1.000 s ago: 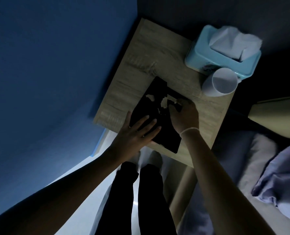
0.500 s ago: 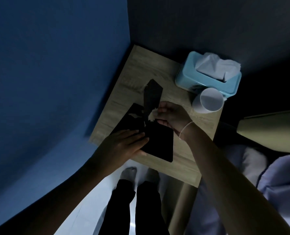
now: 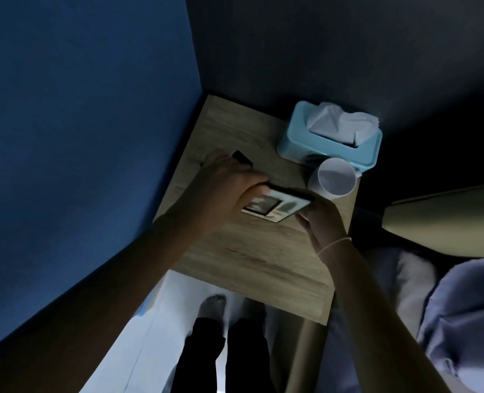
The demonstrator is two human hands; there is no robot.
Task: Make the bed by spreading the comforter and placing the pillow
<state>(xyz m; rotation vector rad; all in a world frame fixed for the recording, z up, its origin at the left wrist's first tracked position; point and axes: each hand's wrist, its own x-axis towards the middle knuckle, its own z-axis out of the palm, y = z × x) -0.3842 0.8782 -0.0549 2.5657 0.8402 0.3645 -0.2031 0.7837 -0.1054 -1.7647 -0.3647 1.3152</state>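
Observation:
In dim light I stand at a wooden bedside table [image 3: 252,262]. A small picture frame [image 3: 274,207] with a white front and a black back stand is held tilted above the tabletop. My left hand [image 3: 226,188] grips its left side. My right hand [image 3: 320,219] pinches its right corner. At the lower right lies a rumpled lilac comforter [image 3: 461,321] on the bed, beside a pale pillow [image 3: 413,282].
A light blue tissue box [image 3: 328,146] and a white cup [image 3: 334,181] sit at the table's far right corner. A blue wall [image 3: 79,137] is to the left. A cream headboard [image 3: 447,219] edges the bed. My feet [image 3: 215,306] stand on the pale floor below.
The frame lay face down with its black back up; both hands have lifted and turned it so the white front shows. The view has shifted downward.

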